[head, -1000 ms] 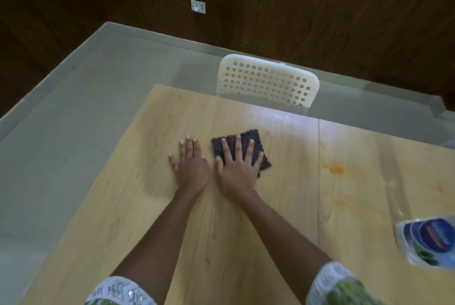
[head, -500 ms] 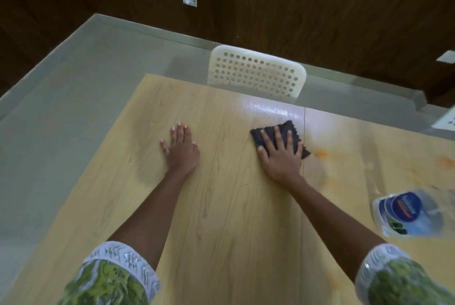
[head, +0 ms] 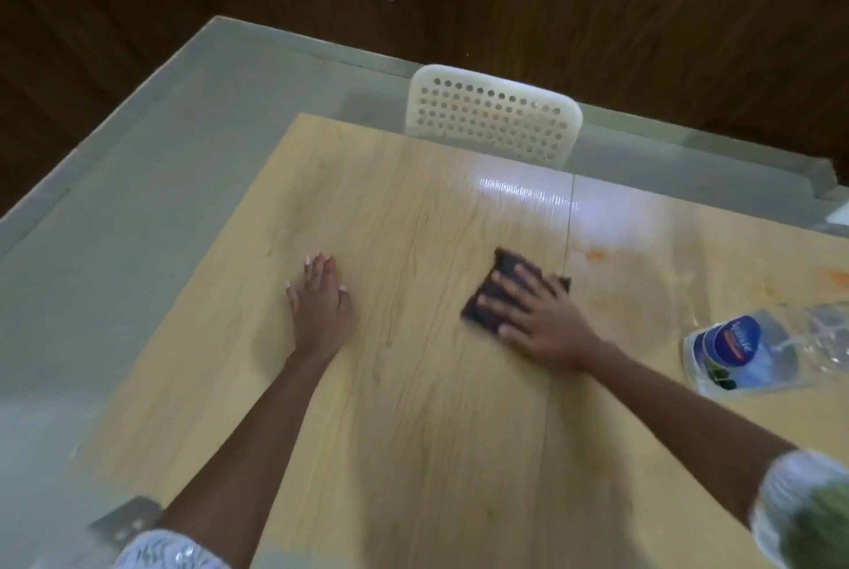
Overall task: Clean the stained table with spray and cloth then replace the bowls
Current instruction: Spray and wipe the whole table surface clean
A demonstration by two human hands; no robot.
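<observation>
Both hands flat, apart — left hand point(head: 321, 306) on bare table point(head: 413, 430), right hand point(head: 537, 320) pressing cloth point(head: 494, 297) beside the seam.

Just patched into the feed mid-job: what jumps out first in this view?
The right hand presses flat on a dark cloth mid-table, just left of the seam in the wooden table. Orange stains mark the surface right of that seam, and a clear spray bottle lies at the right edge. The left hand rests flat on the bare wood, and a white perforated chair stands at the far side.
</observation>
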